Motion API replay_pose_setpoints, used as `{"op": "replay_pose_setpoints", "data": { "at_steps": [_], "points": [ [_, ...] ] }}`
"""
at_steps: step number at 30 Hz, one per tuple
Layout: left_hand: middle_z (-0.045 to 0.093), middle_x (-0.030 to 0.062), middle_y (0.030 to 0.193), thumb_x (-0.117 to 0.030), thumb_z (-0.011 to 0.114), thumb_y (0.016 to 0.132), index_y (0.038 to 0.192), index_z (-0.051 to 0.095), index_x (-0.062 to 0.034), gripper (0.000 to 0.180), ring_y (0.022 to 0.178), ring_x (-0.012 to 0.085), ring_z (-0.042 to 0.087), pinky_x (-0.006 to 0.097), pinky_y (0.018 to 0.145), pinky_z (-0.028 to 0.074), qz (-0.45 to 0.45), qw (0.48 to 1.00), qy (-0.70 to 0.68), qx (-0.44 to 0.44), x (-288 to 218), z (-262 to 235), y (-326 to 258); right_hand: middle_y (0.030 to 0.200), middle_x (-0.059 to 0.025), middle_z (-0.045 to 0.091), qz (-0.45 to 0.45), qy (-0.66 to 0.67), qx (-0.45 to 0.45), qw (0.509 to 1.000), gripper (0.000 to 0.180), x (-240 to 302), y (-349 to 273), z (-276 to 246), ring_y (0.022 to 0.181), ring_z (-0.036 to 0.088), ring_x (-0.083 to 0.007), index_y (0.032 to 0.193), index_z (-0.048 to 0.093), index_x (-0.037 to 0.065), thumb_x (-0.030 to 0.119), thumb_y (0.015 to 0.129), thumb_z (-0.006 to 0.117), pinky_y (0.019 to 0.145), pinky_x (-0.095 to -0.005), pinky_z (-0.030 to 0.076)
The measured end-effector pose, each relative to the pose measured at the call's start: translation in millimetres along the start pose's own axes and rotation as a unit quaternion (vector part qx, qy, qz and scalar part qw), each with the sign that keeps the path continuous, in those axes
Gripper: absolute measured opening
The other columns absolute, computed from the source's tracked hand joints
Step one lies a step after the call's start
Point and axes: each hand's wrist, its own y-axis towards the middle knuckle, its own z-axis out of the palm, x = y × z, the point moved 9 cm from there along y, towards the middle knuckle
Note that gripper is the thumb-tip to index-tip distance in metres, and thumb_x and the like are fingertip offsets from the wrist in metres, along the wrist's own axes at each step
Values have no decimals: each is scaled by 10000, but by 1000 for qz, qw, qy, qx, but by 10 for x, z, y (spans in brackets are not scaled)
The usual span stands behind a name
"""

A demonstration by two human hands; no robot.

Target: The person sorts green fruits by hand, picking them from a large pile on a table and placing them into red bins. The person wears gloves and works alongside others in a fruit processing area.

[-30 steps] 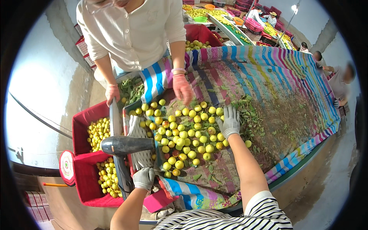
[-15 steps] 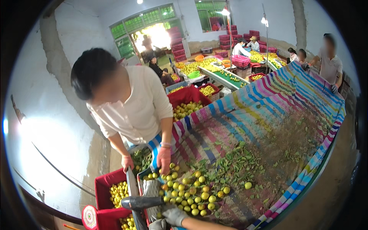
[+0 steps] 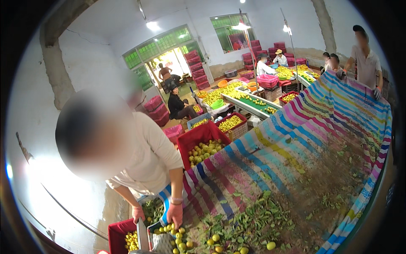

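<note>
Neither of my hands shows in the head view. Closest to the lower edge lie several round yellow-green fruits [image 3: 182, 245] on a large striped sheet [image 3: 249, 156]. Green leaves and twigs [image 3: 264, 216] are scattered over the sheet beside the fruit. Just left of the fruit, a co-worker in a pale shirt bends over it. This person's right pink-gloved hand [image 3: 138, 213] rests at the top of a metal edge [image 3: 143, 237], and the other pink glove [image 3: 174, 214] is at the fruit.
A red-lined crate of fruit [image 3: 116, 237] stands at the lower left, another [image 3: 184, 146] beyond the sheet. Further back, a green conveyor [image 3: 249, 101] carries fruit. A person [image 3: 366, 63] holds up the sheet's far right end. Others sit around fruit-covered tables.
The view has tilted upward, and the grey-gloved hands at the lower edge are out of the picture. The co-worker has leaned further forward over the fruit.
</note>
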Motion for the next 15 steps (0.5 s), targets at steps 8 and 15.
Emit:
{"op": "replay_pose_setpoints", "data": {
  "at_steps": [8,15],
  "points": [
    [614,159,1168,-214,574,881,1163,616,-132,297,1100,357,549,455,997,405,98,992,-5,-75,-457,-510,-80,1502,-145,375,-2,25,-32,999,528,-58,29,-471,1361,359,-361,1426,451,139,443,1013,327,1116,-509,296],
    [614,143,1161,-214,562,888,1157,616,-138,285,1120,354,535,469,1010,388,111,989,-4,-101,-470,-504,-114,1490,-150,385,5,35,-30,999,523,-120,70,-506,1351,369,-363,1418,455,135,434,1004,343,1111,-506,303]
  ]
}}
